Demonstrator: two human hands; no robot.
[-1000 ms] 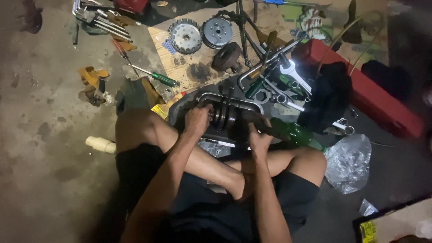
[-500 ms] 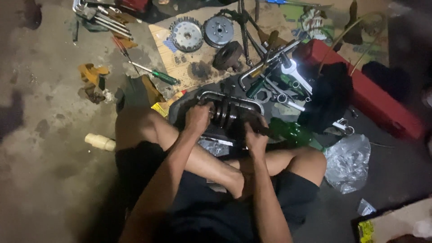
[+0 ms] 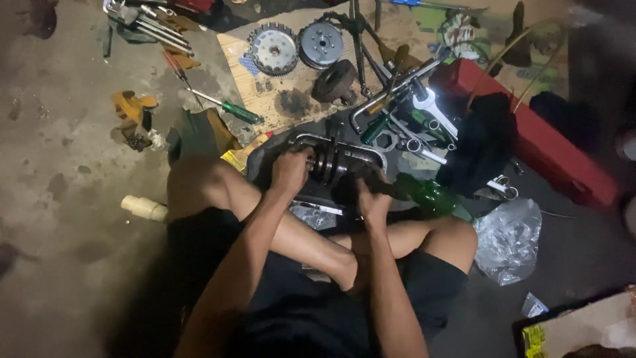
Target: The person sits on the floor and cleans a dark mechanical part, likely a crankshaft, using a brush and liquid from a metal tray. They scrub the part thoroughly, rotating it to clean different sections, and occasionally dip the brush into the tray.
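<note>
I sit cross-legged on a concrete floor. A dark metal engine part with round discs on a shaft [image 3: 331,161] lies in a shallow dark tray [image 3: 260,159] in front of my knees. My left hand [image 3: 291,171] is closed on the left end of this part. My right hand [image 3: 372,199] is closed around its lower right side, beside a green glass bottle [image 3: 434,197]. The fingers of both hands are partly hidden by the part.
Two toothed clutch discs [image 3: 273,48] and a dark round part [image 3: 334,81] rest on a cardboard sheet. A green-handled screwdriver [image 3: 228,107], several wrenches [image 3: 424,109], a red toolbox [image 3: 553,156], a clear plastic bag [image 3: 510,238] and a cream tube [image 3: 144,208] lie around.
Both hands stay on the engine part; my right hand has shifted slightly on its lower right side. The view has tilted a little.
</note>
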